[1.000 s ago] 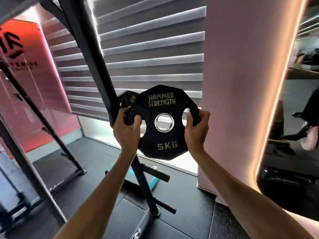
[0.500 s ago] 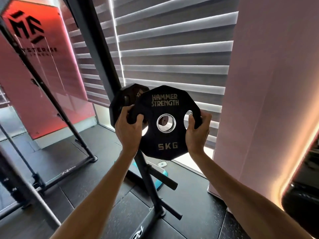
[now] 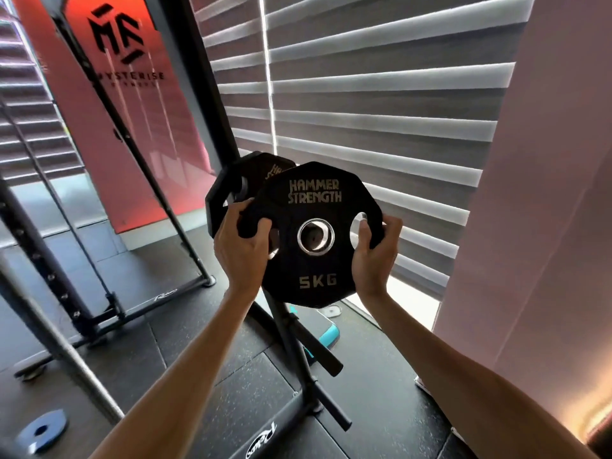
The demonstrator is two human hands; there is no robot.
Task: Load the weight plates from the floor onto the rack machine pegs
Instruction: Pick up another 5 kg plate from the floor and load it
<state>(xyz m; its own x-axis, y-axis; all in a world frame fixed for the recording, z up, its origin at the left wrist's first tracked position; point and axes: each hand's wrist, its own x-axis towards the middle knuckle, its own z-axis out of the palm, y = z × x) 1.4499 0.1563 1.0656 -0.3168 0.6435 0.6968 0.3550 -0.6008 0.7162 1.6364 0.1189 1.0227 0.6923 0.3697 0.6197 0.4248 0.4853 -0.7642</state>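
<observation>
black 5kg plate (image 3: 313, 260) held upright, left hand (image 3: 240, 246) and right hand (image 3: 376, 256) gripping its side cut-outs, before a racked plate (image 3: 238, 180).

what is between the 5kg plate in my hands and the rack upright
In the head view, a second black Hammer Strength plate sits between them, beside the rack upright and partly hidden behind the 5kg plate.
</observation>
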